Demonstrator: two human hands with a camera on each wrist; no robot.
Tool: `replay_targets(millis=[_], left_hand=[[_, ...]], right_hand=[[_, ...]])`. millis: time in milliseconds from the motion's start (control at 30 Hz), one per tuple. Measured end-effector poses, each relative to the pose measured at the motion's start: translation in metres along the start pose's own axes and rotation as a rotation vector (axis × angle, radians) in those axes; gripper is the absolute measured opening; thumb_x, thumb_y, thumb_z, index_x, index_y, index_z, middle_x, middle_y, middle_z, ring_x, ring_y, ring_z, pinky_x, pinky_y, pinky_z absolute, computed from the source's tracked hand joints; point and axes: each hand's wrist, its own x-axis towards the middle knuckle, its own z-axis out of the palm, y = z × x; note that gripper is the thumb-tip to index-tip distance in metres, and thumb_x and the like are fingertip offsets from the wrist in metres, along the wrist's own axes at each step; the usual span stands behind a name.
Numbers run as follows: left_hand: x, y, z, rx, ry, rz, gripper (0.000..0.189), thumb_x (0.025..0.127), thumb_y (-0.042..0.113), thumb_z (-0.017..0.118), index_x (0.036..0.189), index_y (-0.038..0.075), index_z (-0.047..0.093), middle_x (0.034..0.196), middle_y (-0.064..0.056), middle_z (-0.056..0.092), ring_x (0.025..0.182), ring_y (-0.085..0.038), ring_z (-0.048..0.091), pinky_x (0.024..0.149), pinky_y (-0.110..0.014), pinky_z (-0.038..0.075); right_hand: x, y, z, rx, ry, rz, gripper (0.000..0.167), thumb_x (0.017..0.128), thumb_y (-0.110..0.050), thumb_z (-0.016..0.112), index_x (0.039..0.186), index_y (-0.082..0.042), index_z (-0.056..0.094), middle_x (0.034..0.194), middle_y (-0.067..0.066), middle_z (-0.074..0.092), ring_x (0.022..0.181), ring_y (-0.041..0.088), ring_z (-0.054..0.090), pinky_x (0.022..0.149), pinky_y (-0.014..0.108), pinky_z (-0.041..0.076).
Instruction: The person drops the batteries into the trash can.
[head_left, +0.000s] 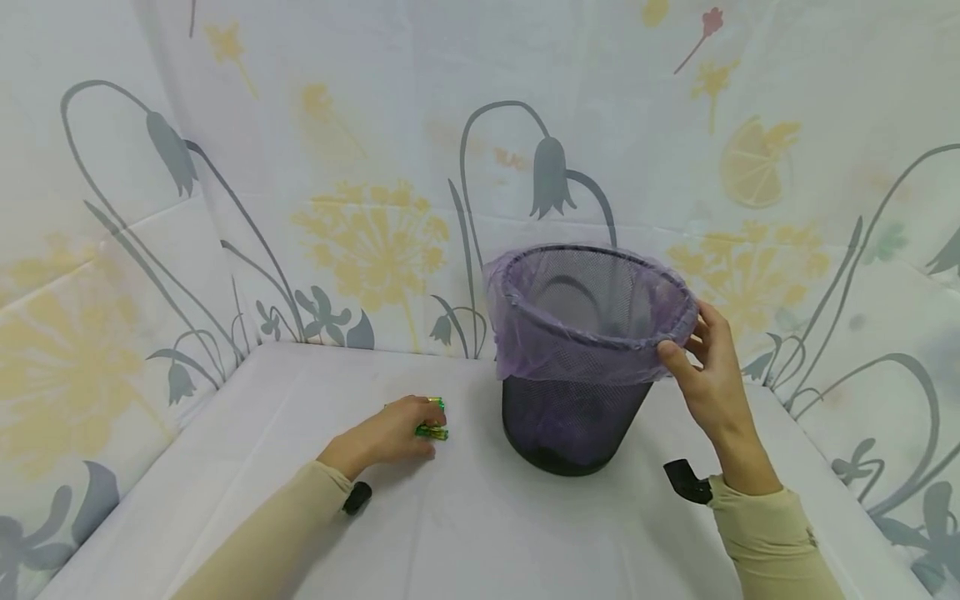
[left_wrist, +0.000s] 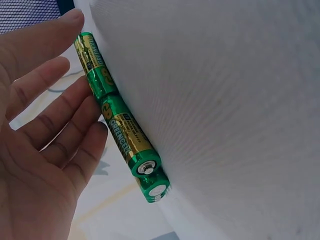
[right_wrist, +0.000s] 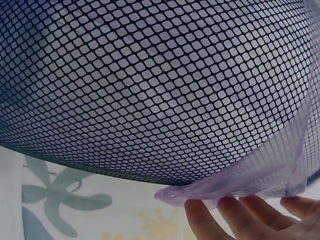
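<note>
Several green-and-gold cylindrical batteries [left_wrist: 127, 132] lie on the white cloth in the left wrist view, some end to end. My left hand [head_left: 393, 429] is around them from the left, thumb apart and fingers loosely bent, fingertips against or very near the batteries. From the head view only a few battery ends [head_left: 432, 432] show past the fingers. A black mesh wastebasket [head_left: 577, 417] lined with a thin purple bag [head_left: 570, 358] stands upright to the right. My right hand [head_left: 712, 379] holds its rim on the right side, fingertips [right_wrist: 202, 215] on the bag's folded-over edge.
White cloth covers the table [head_left: 465, 533]. A flower-printed curtain [head_left: 375, 125] rises behind and at both sides, close behind the wastebasket. A black strap end or mount sticks out near each sleeve [head_left: 772, 533].
</note>
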Motion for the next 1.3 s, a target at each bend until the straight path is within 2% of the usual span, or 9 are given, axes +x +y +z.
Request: replay_targets(millis=[100, 300, 467, 633, 800, 933, 1300], left_hand=[[0.001, 0.0, 0.001, 0.004, -0.005, -0.017, 0.035, 0.073, 0.013, 0.079, 0.107, 0.01, 0.068, 0.102, 0.002, 0.062, 0.095, -0.015, 0.055, 0.088, -0.036, 0.046], [0.001, 0.002, 0.002, 0.04, -0.023, -0.011, 0.04, 0.073, 0.012, 0.079, 0.112, 0.011, 0.069, 0.105, 0.001, 0.062, 0.097, -0.013, 0.055, 0.088, -0.033, 0.046], [0.0, 0.006, 0.002, 0.042, -0.055, -0.02, 0.039, 0.075, 0.007, 0.075, 0.113, 0.01, 0.069, 0.101, 0.002, 0.06, 0.09, -0.013, 0.051, 0.08, -0.03, 0.046], [0.003, 0.009, -0.002, 0.029, -0.093, -0.042, 0.047, 0.074, 0.003, 0.073, 0.12, 0.01, 0.067, 0.093, 0.002, 0.058, 0.084, -0.012, 0.048, 0.076, -0.029, 0.044], [0.006, 0.008, -0.004, -0.022, -0.138, -0.067, 0.051, 0.072, -0.001, 0.073, 0.121, 0.011, 0.067, 0.079, 0.0, 0.058, 0.073, -0.01, 0.048, 0.066, -0.026, 0.043], [0.008, 0.008, -0.006, -0.045, -0.166, -0.088, 0.053, 0.073, -0.002, 0.072, 0.123, 0.013, 0.066, 0.076, -0.002, 0.058, 0.069, -0.009, 0.047, 0.061, -0.025, 0.041], [0.01, 0.007, -0.002, -0.067, -0.14, -0.074, 0.039, 0.074, 0.003, 0.075, 0.111, 0.013, 0.067, 0.078, 0.002, 0.057, 0.073, -0.011, 0.051, 0.067, -0.029, 0.044]], right_hand=[[0.0, -0.001, 0.001, 0.006, 0.004, 0.003, 0.065, 0.093, -0.023, 0.06, 0.149, -0.021, 0.028, 0.137, 0.015, 0.042, 0.115, 0.015, 0.048, 0.084, 0.019, 0.042], [-0.001, -0.001, 0.002, 0.011, 0.008, 0.005, 0.064, 0.093, -0.021, 0.059, 0.149, -0.021, 0.027, 0.136, 0.015, 0.043, 0.114, 0.014, 0.048, 0.084, 0.017, 0.042], [-0.001, -0.001, 0.002, 0.018, 0.003, 0.004, 0.065, 0.093, -0.022, 0.06, 0.149, -0.021, 0.027, 0.136, 0.015, 0.043, 0.114, 0.015, 0.048, 0.084, 0.017, 0.043], [-0.001, -0.001, 0.002, 0.018, 0.001, 0.0, 0.065, 0.094, -0.023, 0.06, 0.149, -0.021, 0.026, 0.137, 0.016, 0.042, 0.114, 0.016, 0.047, 0.084, 0.017, 0.043], [-0.001, 0.0, 0.002, 0.004, -0.006, -0.007, 0.065, 0.093, -0.024, 0.06, 0.149, -0.02, 0.026, 0.137, 0.017, 0.042, 0.114, 0.014, 0.048, 0.083, 0.016, 0.044], [0.0, 0.0, 0.001, 0.001, -0.004, -0.01, 0.066, 0.093, -0.023, 0.06, 0.149, -0.02, 0.027, 0.136, 0.017, 0.043, 0.114, 0.014, 0.048, 0.083, 0.016, 0.044], [-0.001, -0.001, 0.001, 0.01, -0.006, 0.005, 0.066, 0.092, -0.02, 0.061, 0.149, -0.02, 0.027, 0.137, 0.017, 0.043, 0.117, 0.018, 0.047, 0.084, 0.017, 0.043]])
